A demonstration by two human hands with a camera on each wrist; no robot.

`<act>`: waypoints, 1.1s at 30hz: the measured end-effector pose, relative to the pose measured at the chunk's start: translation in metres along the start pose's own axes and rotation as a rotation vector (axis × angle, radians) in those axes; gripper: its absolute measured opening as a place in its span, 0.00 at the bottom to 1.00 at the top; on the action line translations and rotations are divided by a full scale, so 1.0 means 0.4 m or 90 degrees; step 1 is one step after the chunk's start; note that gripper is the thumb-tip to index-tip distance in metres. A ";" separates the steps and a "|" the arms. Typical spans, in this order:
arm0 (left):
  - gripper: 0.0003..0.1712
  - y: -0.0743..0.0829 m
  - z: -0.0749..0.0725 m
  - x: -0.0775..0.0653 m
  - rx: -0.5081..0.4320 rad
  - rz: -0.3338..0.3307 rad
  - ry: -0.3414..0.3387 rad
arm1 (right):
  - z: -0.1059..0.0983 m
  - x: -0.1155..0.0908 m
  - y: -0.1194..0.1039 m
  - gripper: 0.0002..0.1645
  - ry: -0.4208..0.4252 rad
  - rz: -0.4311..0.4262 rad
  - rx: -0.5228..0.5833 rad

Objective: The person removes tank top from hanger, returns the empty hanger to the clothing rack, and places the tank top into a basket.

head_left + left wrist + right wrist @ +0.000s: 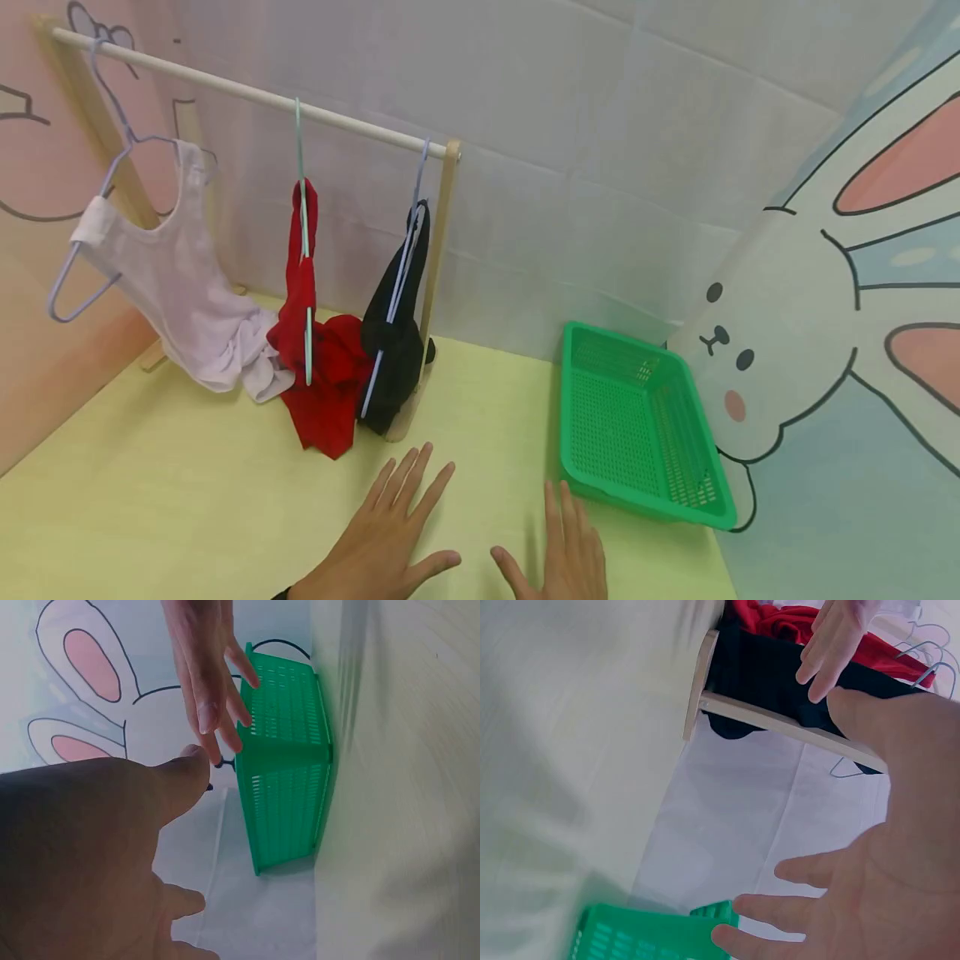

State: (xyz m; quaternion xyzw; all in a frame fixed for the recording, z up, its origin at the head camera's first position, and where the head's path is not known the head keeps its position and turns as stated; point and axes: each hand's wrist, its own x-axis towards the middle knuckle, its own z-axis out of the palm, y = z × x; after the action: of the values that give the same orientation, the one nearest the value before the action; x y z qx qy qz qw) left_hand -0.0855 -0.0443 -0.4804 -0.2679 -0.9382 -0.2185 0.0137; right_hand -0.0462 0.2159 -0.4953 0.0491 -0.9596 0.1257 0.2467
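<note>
Right of the rack [360, 125] on the bench [487, 417] sits a bare green basket [615, 425]. Before the rack, the left hand [382, 533] holds nothing, fingers straight and apart; farther right, the right hand [568, 554] matches. The rack carries a white top [187, 283], red cloth [337, 358] and, rightmost, black cloth [401, 358].

From where I'm standing, the far wall [517, 250] has creased off-white sheeting, the right wall [847, 517] is pale blue with a white cartoon rabbit [795, 333], and the left wall [30, 333] is pinky-peach with dark linework [45, 219]. Flat, pale yellow tabletop [187, 500] below, soft blurry shadows [540, 780].
</note>
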 end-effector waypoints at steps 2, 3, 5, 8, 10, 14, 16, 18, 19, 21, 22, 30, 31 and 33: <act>0.56 -0.002 -0.001 -0.001 -0.031 -0.005 0.006 | -0.004 0.003 -0.007 0.62 -0.022 0.019 0.037; 0.56 -0.003 -0.001 -0.001 -0.047 -0.009 0.006 | -0.007 0.004 -0.011 0.62 -0.034 0.028 0.053; 0.55 -0.009 0.009 -0.002 -0.080 -0.010 0.016 | -0.011 0.004 -0.017 0.60 -0.057 0.047 0.081; 0.54 -0.006 0.002 -0.002 -0.111 -0.026 0.005 | -0.014 0.007 -0.024 0.57 -0.075 0.063 0.104; 0.54 0.000 -0.010 -0.002 -0.123 -0.041 -0.008 | -0.014 0.009 -0.026 0.56 -0.071 0.067 0.116; 0.54 0.019 -0.042 0.002 -0.125 -0.074 -0.030 | -0.014 0.017 -0.031 0.55 -0.059 0.068 0.133; 0.52 0.024 -0.048 0.002 -0.125 -0.079 -0.014 | -0.016 0.023 -0.033 0.54 -0.052 0.063 0.142; 0.50 0.028 -0.050 0.002 -0.125 -0.081 0.005 | -0.019 0.030 -0.035 0.54 -0.051 0.059 0.149; 0.50 0.031 -0.051 0.001 -0.124 -0.081 0.015 | -0.020 0.032 -0.035 0.53 -0.047 0.055 0.155; 0.49 0.033 -0.053 0.001 -0.127 -0.083 0.028 | -0.023 0.037 -0.036 0.53 -0.042 0.049 0.164; 0.49 0.035 -0.053 0.002 -0.131 -0.084 0.030 | -0.025 0.039 -0.036 0.53 -0.041 0.049 0.168; 0.47 0.041 -0.070 0.006 -0.159 -0.092 0.029 | -0.039 0.057 -0.050 0.51 -0.075 0.072 0.201; 0.47 0.042 -0.073 0.005 -0.160 -0.090 0.036 | -0.041 0.060 -0.053 0.51 -0.081 0.075 0.204; 0.46 0.043 -0.077 0.004 -0.159 -0.082 0.051 | -0.043 0.065 -0.058 0.51 -0.089 0.081 0.210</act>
State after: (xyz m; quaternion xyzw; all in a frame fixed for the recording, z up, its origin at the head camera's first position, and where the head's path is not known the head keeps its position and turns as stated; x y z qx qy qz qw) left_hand -0.0810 -0.0430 -0.4453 -0.1975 -0.9177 -0.3447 0.0039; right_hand -0.0574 0.1973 -0.4629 0.0369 -0.9420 0.2929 0.1598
